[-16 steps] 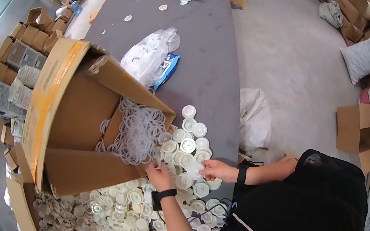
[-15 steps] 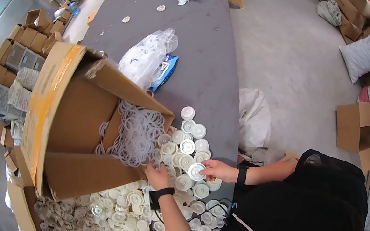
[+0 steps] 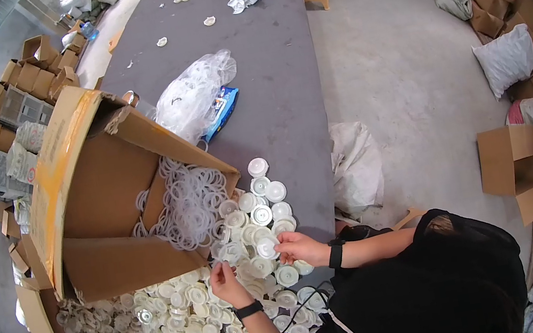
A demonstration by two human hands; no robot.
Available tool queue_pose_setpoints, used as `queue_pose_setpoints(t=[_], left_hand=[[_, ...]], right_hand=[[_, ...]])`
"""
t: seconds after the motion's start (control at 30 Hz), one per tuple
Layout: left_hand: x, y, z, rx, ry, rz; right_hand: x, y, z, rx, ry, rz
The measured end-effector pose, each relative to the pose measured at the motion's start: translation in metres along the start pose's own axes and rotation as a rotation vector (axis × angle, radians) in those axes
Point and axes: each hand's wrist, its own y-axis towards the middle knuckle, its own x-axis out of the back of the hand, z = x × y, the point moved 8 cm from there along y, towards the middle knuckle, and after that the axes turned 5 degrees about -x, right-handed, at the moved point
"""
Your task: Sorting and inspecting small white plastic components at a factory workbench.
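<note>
Right fingers (image 3: 284, 243) pinch a smooth, round white cap (image 3: 266, 248); left fingers (image 3: 217, 274) curl, their grip unclear.

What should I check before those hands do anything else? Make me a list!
1. Right hand has a grip on a white lid: ok, pinched at its edge.
2. Left hand is holding something: cannot tell; the fingertips are close together, but too small to see clearly.
3. Clear rings are nearby: ok, heaped in the open cardboard box, probably easy to reach.
4. Loose lids are neatly stacked: not ok, they lie jumbled and overlapping.
5. Blue packet is away from the hands: ok, it lies beyond the box.
</note>
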Motion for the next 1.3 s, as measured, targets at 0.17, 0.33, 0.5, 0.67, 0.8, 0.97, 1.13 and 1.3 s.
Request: queue_pose_setpoints(t=[0.17, 0.33, 0.5, 0.67, 0.8, 0.97, 1.13, 1.3], left_hand=[[-0.008, -0.066, -0.072, -0.448, 0.376, 0.158], [-0.003, -0.104, -0.094, -0.672, 0.493, 0.250], [0.016, -0.125, -0.101, -0.753, 0.547, 0.210], [0.034, -0.138, -0.097, -0.722, 0.471, 0.229], [0.057, -0.141, -0.086, -0.551, 0.305, 0.145], [0.078, -0.133, -0.032, 0.041, -0.341, -0.003], [0.070, -0.137, -0.018, 0.211, -0.644, 0.232], [0.072, -0.141, -0.011, 0.297, -0.883, 0.197]], right_hand=[[-0.037, -0.013, -0.013, -0.041, 0.040, 0.102], [-0.059, -0.030, -0.022, -0.067, 0.051, 0.143], [-0.073, -0.046, -0.037, -0.094, 0.125, 0.135], [-0.086, -0.053, -0.047, 0.012, -0.075, 0.193], [-0.094, -0.060, -0.054, 0.020, -0.093, 0.183], [-0.107, -0.068, -0.064, -0.009, -0.057, 0.248], [-0.110, -0.074, -0.065, 0.038, -0.087, 0.230], [-0.117, -0.077, -0.067, 0.008, -0.040, 0.235]])
